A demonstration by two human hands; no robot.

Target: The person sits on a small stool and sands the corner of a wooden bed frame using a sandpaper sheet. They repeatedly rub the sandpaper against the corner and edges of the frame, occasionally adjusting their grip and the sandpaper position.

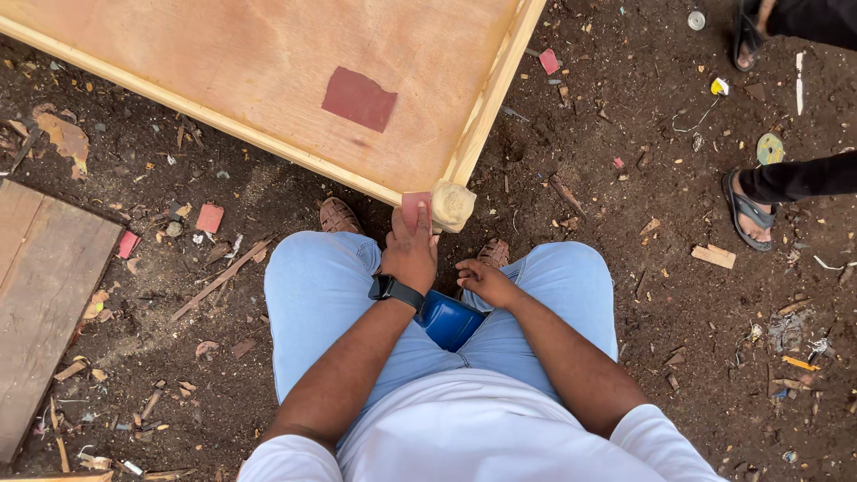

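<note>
Sandpaper meets a plywood panel's corner

At frame centre, the left hand (411, 253) presses a small sandpaper piece (416, 209) against the panel (268, 62) corner, fingers closed on it; the right hand (486, 281) rests loosely curled, empty, on the thigh.

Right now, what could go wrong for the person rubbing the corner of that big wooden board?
The left hand presses a small reddish sandpaper piece against the board corner, so fingers might scrape the rough edge or catch splinters. The loose sandpaper sheet lying on the plywood board could slide off. Wood scraps litter the dirt near sandalled feet, so someone may trip.
</note>
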